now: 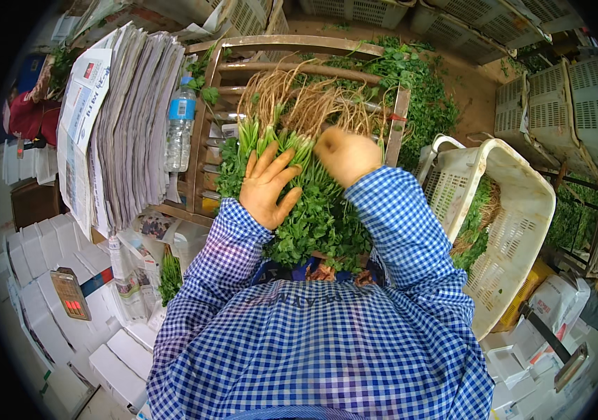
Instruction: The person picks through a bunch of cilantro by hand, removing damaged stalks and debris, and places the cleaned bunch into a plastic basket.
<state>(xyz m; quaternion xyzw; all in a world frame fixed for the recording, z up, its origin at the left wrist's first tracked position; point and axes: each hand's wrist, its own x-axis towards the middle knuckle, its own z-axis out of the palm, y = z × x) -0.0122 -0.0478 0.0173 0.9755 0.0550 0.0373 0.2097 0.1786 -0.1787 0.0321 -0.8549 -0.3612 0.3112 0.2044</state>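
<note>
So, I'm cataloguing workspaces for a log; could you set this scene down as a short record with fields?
Left hand: open, spread on leafy green herbs with long brown roots
Right hand: curled closed at the herbs, near their roots; what it grips is hidden
Support: brown slatted frame
Left side: tall stack of printed paper sheets, clear plastic bottle with blue label
Right side: white perforated plastic crate containing more greens

Wears a blue-and-white checked smock (pixel 313 350) with long matching sleeves (pixel 407 227), dark lettering (pixel 306 299) across the front and a blue-edged neckline (pixel 292 413).
</note>
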